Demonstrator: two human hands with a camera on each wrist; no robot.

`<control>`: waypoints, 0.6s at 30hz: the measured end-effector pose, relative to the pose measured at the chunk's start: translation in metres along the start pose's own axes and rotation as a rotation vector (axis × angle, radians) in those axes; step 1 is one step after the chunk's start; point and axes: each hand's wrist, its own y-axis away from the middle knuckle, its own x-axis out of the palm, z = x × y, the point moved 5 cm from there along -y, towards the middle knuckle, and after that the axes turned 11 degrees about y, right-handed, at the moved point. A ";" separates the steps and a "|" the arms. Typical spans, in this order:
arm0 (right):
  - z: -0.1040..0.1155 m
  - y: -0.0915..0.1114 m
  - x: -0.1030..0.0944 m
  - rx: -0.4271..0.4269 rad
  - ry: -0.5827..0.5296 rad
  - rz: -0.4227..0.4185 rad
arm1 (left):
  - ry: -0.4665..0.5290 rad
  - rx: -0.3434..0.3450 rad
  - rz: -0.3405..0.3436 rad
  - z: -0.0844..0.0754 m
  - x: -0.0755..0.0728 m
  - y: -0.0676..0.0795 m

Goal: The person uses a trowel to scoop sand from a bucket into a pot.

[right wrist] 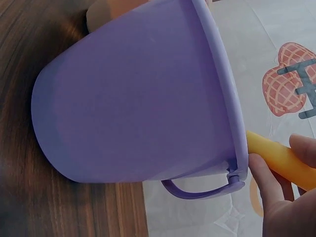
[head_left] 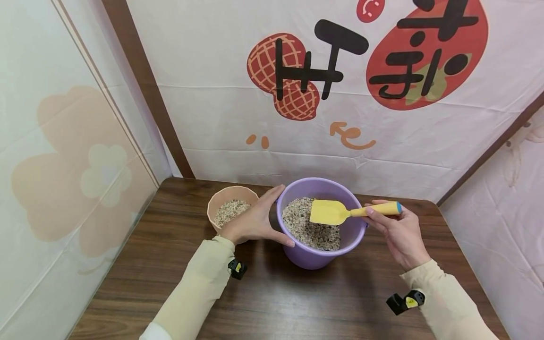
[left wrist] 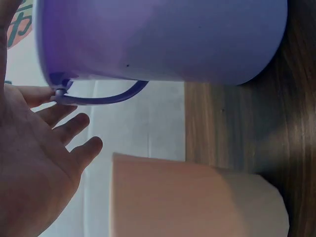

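Observation:
A purple bucket (head_left: 319, 183) stands upright on the table, partly filled with coarse, speckled sand (head_left: 306, 224). My left hand (head_left: 255, 219) rests against the bucket's left rim, thumb to the front and fingers spread toward the back. In the left wrist view those fingers (left wrist: 71, 129) lie near the bucket's handle joint. My right hand (head_left: 397, 233) grips the handle of a yellow toy shovel (head_left: 329, 212) at the bucket's right rim. The shovel's blade lies over the sand inside the bucket; whether it touches the sand I cannot tell.
Left of the bucket, partly behind my left hand and wrist, is a peach-coloured pot (head_left: 211, 212) holding similar grains (head_left: 229, 211). A printed white cloth (head_left: 212, 118) hangs behind the brown wooden table (head_left: 144, 278), with more cloth at both sides.

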 end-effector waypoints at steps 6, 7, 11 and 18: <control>0.004 -0.001 0.000 -0.022 0.091 0.000 | 0.007 -0.017 -0.010 0.002 0.002 -0.002; 0.005 -0.001 0.000 -0.030 0.115 -0.001 | 0.008 -0.015 -0.011 0.002 0.002 -0.002; 0.010 -0.002 0.001 -0.064 0.296 -0.011 | 0.013 -0.019 -0.015 0.003 0.003 -0.002; 0.015 -0.002 0.010 -0.133 0.683 -0.018 | 0.024 -0.031 -0.016 0.003 0.003 -0.001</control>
